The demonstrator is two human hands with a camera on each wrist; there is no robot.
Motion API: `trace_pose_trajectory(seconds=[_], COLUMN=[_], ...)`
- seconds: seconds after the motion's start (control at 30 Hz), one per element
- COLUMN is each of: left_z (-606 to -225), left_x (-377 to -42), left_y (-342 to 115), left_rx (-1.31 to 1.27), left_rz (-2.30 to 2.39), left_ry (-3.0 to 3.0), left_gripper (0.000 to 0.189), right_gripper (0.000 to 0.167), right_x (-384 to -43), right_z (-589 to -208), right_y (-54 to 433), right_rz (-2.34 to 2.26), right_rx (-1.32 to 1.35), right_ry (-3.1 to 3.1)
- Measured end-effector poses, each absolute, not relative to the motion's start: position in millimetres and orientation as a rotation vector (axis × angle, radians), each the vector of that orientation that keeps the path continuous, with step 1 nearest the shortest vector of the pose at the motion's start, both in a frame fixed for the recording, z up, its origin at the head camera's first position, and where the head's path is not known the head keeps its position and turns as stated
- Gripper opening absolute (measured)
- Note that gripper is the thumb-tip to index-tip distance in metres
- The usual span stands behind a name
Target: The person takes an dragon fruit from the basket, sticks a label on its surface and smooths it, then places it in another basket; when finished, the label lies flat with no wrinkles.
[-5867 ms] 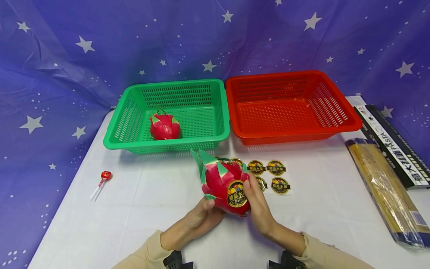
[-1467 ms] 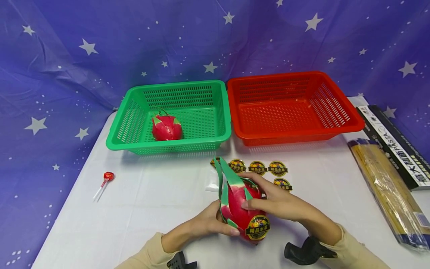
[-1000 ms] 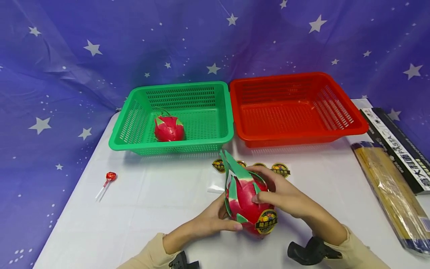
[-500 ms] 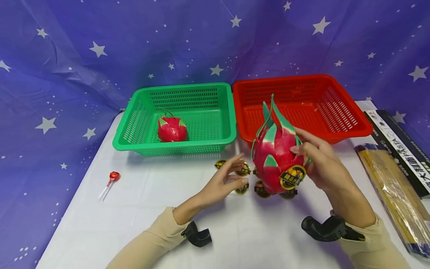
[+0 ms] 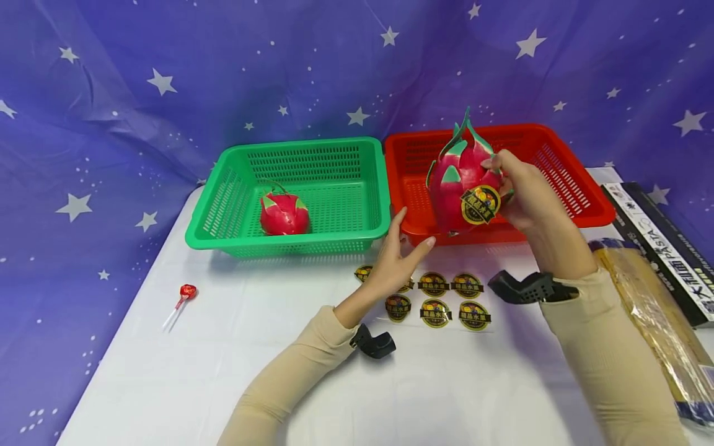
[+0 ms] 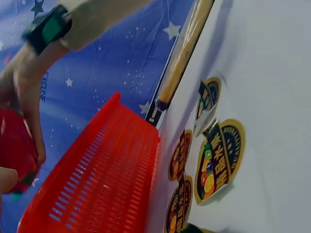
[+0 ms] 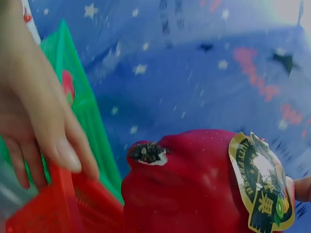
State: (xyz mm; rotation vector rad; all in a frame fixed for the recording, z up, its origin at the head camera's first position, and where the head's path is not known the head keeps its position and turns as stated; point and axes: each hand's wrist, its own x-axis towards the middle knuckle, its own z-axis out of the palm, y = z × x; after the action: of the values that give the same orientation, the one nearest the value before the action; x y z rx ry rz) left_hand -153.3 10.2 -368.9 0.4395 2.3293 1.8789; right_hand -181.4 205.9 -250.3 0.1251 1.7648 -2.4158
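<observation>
My right hand [image 5: 527,189] grips a red dragon fruit [image 5: 458,186] with green leaf tips, held up over the front of the red basket [image 5: 594,214]. A round black-and-gold sticker [image 5: 480,204] is on the fruit's side. In the right wrist view the dragon fruit [image 7: 189,182] shows its dark stem end. My left hand [image 5: 390,266] has its fingers extended at the red basket's front left corner; whether it touches the rim I cannot tell. Another dragon fruit [image 5: 284,214] lies in the green basket [image 5: 290,243].
Several round stickers [image 5: 436,313] on a clear sheet lie in front of the baskets. A red lollipop [image 5: 187,291] is at the left. To the right are a bag of pasta [image 5: 641,310] and a black-and-white box [image 5: 658,248]. A starry blue curtain [image 5: 312,68] hangs behind.
Both hands held the dragon fruit earlier. The left hand has let go and moved forward to the red basket's corner; the right hand has lifted the fruit forward and right over that basket.
</observation>
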Motion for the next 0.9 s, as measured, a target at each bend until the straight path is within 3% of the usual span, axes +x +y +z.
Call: trace_pose_trajectory(seconds=[0.23,0.43,0.7,0.9], left_z=[-364.6,-360.5,-381.6,-381.3], left_x=[-157.1,-150.9,-161.3,-162.4], left_y=[14.9,17.5,18.0,15.7], left_rx=[0.415,0.453,0.501,0.497], left_rz=[1.996,2.122,2.125,2.099], left_ry=[2.318,2.349,2.352,2.373], left_gripper=[0.062,0.049,0.053,0.052], right_gripper=[0.018,0.025,0.026,0.040], right_x=[-231.9,-261.3,-275.5,-278.6], right_z=[-259.9,-284.4,-311.1,-322.4], right_y=[206.7,202.1,195.8,189.8], right_rz=[-2.248,-2.019,-1.768,-1.563], right_rx=[0.362,0.340,0.311,0.263], right_ry=[1.736,1.837,1.999,2.152])
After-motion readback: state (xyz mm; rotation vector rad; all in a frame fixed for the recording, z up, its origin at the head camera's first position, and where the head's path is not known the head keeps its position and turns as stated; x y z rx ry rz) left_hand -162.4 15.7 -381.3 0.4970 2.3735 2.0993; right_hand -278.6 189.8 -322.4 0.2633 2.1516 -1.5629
